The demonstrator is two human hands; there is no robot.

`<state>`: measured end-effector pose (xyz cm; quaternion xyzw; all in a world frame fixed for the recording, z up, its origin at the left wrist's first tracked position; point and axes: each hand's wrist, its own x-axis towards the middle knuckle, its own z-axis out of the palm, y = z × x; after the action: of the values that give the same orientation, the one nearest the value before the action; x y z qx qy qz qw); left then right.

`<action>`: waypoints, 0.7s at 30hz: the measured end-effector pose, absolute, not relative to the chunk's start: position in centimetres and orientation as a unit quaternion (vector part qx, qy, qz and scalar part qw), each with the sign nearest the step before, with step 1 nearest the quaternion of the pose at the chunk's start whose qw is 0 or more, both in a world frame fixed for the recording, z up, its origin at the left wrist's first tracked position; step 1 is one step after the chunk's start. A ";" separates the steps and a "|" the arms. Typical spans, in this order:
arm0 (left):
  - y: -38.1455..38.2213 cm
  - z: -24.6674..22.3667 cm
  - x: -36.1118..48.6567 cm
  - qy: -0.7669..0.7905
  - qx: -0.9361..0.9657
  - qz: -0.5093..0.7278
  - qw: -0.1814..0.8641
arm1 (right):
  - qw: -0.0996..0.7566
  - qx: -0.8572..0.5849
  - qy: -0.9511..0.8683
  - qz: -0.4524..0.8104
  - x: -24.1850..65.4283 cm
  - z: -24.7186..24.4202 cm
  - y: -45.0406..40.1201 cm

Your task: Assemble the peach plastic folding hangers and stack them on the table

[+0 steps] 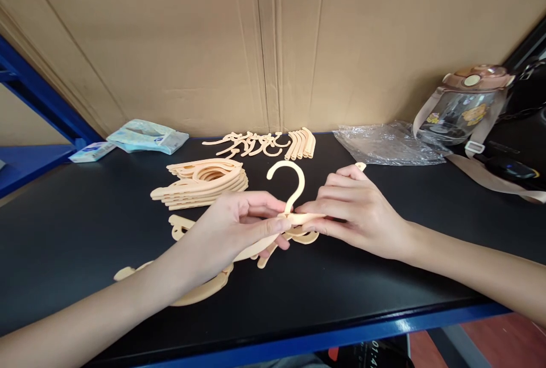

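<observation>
Both my hands hold one cream plastic clothes hanger (297, 181) above the dark table, its hook pointing up. My left hand (251, 223) pinches it at the base of the hook, thumb in front. On the other side, my right hand (358, 209) is closed around the right arm of the hanger, whose tip shows above the knuckles. Part of the hanger is hidden by my fingers. Loose cream hanger pieces (205, 291) lie under and beside my left forearm, partly covered by it. Behind my left hand sits a stack of cream hanger parts (200, 186).
At the back lie several loose hooks (251, 143) and a row of short curved pieces (301, 143). A tissue packet (147, 136) is at back left. A clear plastic bag (388, 143) and a strapped water bottle (464, 106) stand right, before a cardboard wall (170, 44).
</observation>
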<state>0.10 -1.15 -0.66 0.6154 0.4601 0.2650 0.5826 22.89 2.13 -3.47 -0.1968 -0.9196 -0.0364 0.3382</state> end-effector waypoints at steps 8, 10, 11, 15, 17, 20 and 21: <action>-2.3 -1.3 0.3 0.459 0.726 0.289 0.423 | 0.415 -0.373 -0.829 -0.044 24.6 -2.4 4.7; -2.4 -1.4 0.1 0.445 0.775 0.283 0.347 | 0.413 -0.361 -0.834 -0.066 25.0 -2.4 5.2; -2.3 -1.5 0.0 0.438 0.796 0.276 0.315 | 0.408 -0.345 -0.839 -0.105 25.0 -2.4 5.2; -2.3 -1.3 0.0 0.411 0.845 0.249 0.233 | 0.341 -0.210 -0.863 -0.307 24.2 -2.1 3.8; -2.3 -1.0 0.2 0.397 0.860 0.243 0.210 | 0.299 -0.153 -0.896 -0.289 23.6 -2.1 3.0; -2.5 -0.2 0.1 0.394 0.885 0.198 0.152 | 0.278 -0.133 -0.926 -0.220 23.2 -2.3 2.4; -2.6 0.0 -0.3 0.398 0.893 0.175 0.117 | 0.276 -0.133 -0.928 -0.210 23.2 -2.4 2.4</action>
<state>-0.30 -2.64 -0.01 0.8929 0.3980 0.1750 0.1168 23.21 2.37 -2.39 -0.1331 -0.9285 -0.2101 0.2758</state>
